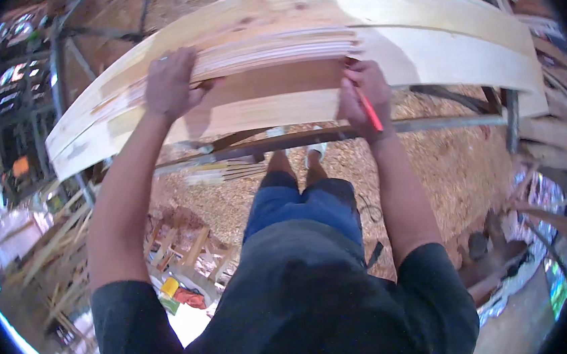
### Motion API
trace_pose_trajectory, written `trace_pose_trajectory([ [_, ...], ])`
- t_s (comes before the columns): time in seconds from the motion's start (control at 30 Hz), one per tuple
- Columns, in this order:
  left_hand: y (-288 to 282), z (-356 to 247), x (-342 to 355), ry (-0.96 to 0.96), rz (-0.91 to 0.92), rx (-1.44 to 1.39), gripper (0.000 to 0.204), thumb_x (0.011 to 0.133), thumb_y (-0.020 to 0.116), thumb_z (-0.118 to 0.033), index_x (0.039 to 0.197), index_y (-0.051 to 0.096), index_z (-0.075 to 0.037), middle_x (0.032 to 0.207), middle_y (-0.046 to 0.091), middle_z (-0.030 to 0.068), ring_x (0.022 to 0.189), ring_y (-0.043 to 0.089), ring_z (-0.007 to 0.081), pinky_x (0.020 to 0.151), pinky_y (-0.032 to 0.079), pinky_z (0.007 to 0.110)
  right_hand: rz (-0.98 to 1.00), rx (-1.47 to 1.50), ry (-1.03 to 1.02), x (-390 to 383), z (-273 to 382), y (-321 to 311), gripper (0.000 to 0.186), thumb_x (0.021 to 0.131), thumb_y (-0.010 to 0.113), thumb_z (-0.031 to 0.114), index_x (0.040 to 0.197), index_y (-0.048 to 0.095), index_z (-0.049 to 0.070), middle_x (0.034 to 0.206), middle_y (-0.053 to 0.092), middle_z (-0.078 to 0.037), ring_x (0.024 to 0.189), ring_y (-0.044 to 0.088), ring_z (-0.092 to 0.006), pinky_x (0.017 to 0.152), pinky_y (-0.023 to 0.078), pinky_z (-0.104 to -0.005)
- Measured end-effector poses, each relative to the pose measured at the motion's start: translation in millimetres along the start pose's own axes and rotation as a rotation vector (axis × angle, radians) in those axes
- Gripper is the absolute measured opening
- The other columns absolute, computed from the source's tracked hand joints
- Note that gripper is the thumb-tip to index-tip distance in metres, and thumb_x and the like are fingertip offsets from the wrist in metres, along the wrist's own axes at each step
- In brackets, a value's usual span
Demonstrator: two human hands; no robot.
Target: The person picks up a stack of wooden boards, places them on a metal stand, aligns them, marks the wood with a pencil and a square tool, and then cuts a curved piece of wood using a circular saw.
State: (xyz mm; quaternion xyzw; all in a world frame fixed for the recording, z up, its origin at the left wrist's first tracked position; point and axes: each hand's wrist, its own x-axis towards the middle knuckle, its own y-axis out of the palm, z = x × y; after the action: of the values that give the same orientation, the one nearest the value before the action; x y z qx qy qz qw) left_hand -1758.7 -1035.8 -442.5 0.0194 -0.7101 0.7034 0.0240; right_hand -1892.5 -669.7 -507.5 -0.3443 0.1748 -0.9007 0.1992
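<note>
- A dark metal post (58, 82) stands well to the left of the stack of thin wood strips (272, 51).
- Lots of messy wood scraps (53, 278) lie lower down, on the left and near side of the stack.
- A small yellow thing (169, 286) is down there too, next to a red-orange thing (189, 298). They are too blurry to name.
- The left hand (171, 82) is clamped on the left part of the stack. Its fingers go over the strips, and its thumb is on the near side. It wears a ring.
- The stack lies flat along the counter (455, 54), which is made of wide, pale boards. Its strips do not line up at the left end.
- The person's white shoes (317, 150) are below the near side of the stack.
- The right hand (367, 95) is closed on a red pencil (366, 106), by the near right end of the stack. I cannot tell if it touches the strips.
- Wood shavings (444, 163) cover the floor, down below and to the right of the stack.
</note>
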Motion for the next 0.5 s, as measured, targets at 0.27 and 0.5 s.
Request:
trace_pose_trajectory([
  [0.27, -2.9, -3.9, -1.4, -0.037, -0.021, -0.094, 0.065, 0.078, 0.080, -0.058, 0.121, 0.063, -0.012, 0.106, 0.070, 0.0091, 0.101, 0.067, 0.0313, 0.087, 0.049, 0.047, 0.061, 0.034, 0.085, -2.6, 7.7, -7.7, 0.009, 0.094, 0.064, 0.001, 0.102, 0.063, -0.002, 0.104, 0.064, -0.020, 0.086, 0.065, -0.0264, 0.076, 0.054, -0.0342],
  [0.5, 7.9, -3.2, 0.6, 0.039, -0.139, -0.167, 0.061, 0.078, 0.083, -0.051, 0.119, 0.062, -0.011, 0.106, 0.071, 0.0097, 0.094, 0.068, 0.0344, 0.080, 0.049, 0.047, 0.027, -0.078, 0.081, -12.3, 5.0, -7.8, 0.012, 0.091, 0.065, 0.001, 0.103, 0.064, -0.001, 0.102, 0.065, -0.020, 0.087, 0.066, -0.0276, 0.074, 0.055, -0.0353],
])
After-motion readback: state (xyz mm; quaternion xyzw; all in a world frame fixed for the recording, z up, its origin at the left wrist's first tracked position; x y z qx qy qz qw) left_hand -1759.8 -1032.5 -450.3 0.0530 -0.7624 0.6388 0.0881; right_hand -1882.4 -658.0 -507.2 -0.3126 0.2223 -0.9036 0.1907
